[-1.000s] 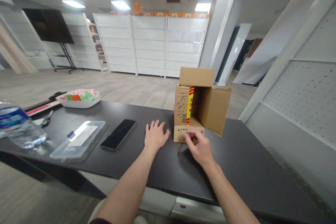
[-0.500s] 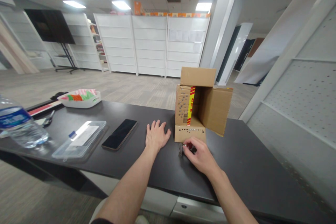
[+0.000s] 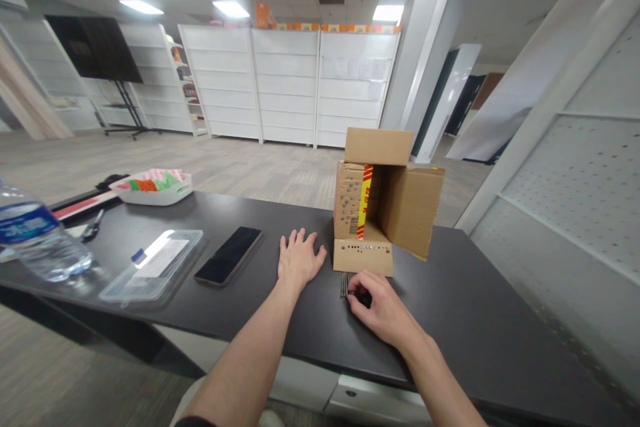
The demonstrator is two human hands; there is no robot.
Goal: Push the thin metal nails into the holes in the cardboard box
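Note:
My left hand (image 3: 301, 258) lies flat on the dark table, fingers spread, holding nothing. To its right stands an open cardboard box (image 3: 349, 200) with a row of holes in its lowered front flap (image 3: 363, 260). Several thin metal screws (image 3: 343, 285) lie side by side just before that flap. My right hand (image 3: 376, 300) is curled at their right side, with thumb and fingertips closed on the end of a screw; its fingers partly hide it. Metal heads dot the left panel of the box, beside a yellow and red tape strip.
Left of my left hand lie a black phone (image 3: 229, 256) and a clear plastic case (image 3: 155, 267). A water bottle (image 3: 43, 240) stands at the far left, near a white tray (image 3: 155, 195) with colourful packets. A perforated white panel (image 3: 590, 167) rises on the right.
My right hand has shifted slightly toward me, away from the flap, uncovering more of it beside the screws. My left hand has stayed in place.

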